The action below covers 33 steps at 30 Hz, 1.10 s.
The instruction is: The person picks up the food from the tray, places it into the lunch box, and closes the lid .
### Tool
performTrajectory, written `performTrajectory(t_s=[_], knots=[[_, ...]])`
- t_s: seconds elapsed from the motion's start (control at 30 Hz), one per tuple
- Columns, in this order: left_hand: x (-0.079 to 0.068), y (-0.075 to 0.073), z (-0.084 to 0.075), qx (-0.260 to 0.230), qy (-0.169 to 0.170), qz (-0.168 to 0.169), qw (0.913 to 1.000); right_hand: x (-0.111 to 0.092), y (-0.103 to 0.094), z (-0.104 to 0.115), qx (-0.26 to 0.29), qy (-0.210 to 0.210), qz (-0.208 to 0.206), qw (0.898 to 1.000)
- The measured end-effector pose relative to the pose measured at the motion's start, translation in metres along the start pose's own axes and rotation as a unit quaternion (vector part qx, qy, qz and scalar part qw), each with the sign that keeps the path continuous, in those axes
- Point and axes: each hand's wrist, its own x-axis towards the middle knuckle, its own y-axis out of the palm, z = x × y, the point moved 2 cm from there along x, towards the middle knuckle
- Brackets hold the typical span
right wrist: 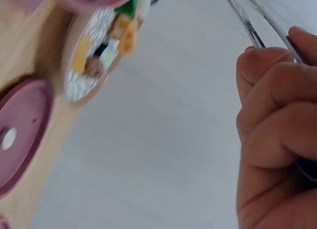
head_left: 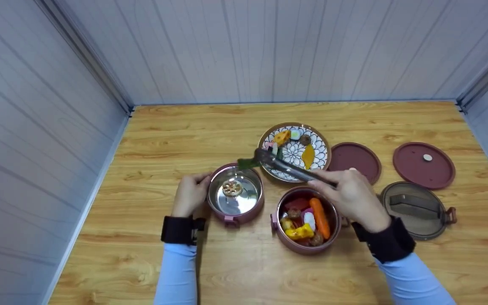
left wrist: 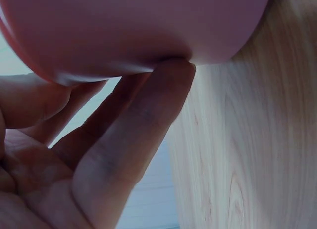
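Note:
My left hand (head_left: 189,194) rests its fingertips against the outer wall of a pink steel-lined pot (head_left: 215,210), thumb and fingers both outside. Inside that pot lies a lotus root slice (head_left: 232,188). With my right hand (head_left: 351,195) I grip dark see-through tongs (head_left: 288,168). Their tips hold a green leafy piece (head_left: 248,163) over the pot's far rim. Below the right hand stands a second pink pot (head_left: 285,242), holding a carrot (head_left: 320,218), a yellow piece (head_left: 300,232), brown balls and other toy food. The right wrist view shows curled fingers (right wrist: 277,105) around the tongs.
Behind the pots, a patterned plate (head_left: 323,146) bears several food pieces. Two dark pink lids (head_left: 356,161) (head_left: 417,169) lie to the right. Nearer is a grey translucent lid (head_left: 413,226) with a handle. Panelled walls (head_left: 244,51) border the wooden table.

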Motion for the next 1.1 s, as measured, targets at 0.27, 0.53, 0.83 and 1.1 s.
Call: performTrajectory(t_s=[0.27,0.53,0.83,1.1], knots=[[0.000,0.000,-0.001,0.002,0.006,-0.005,1.0000,0.013,0.024,0.029,-0.030,-0.056,0.082,0.995],[0.000,0.000,-0.002,-0.003,0.002,0.000,1.0000,0.015,0.046,0.041,-0.055,-0.065,0.148,0.985],[0.001,0.001,-0.002,-0.007,-0.009,0.010,0.9999,0.015,0.044,0.040,-0.066,-0.039,0.173,0.982],[0.000,0.000,-0.001,0.005,-0.011,0.005,0.9999,0.018,0.026,0.037,-0.070,-0.032,0.145,0.986]])
